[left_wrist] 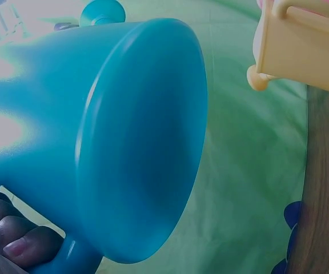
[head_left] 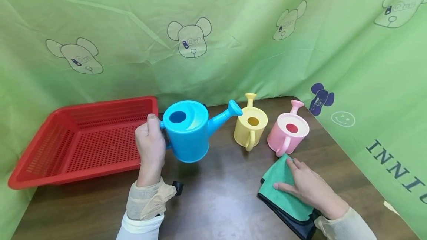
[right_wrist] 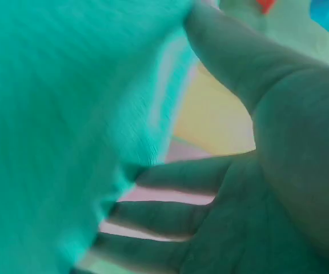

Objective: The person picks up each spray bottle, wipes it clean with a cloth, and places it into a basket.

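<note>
My left hand [head_left: 151,145] grips the handle of a blue watering can [head_left: 186,134], its spout pointing right. The can is held above the table, and the left wrist view shows its base [left_wrist: 153,148] with curled fingers [left_wrist: 24,242] at the handle. My right hand [head_left: 308,184] lies on a folded green cloth [head_left: 278,180] with black edging, thumb apart from the fairly straight fingers. Close up, the right wrist view has the thumb and fingertips touching the cloth [right_wrist: 67,114]. Just beyond the cloth stands a pink watering can [head_left: 275,136], beside a yellow watering can [head_left: 241,132].
A red perforated plastic basket [head_left: 96,173] sits at the left of the brown wooden table [head_left: 213,203]. Behind and to the right hangs a green curtain [head_left: 133,73] printed with animal heads. A dark folded layer [head_left: 301,229] shows under the cloth.
</note>
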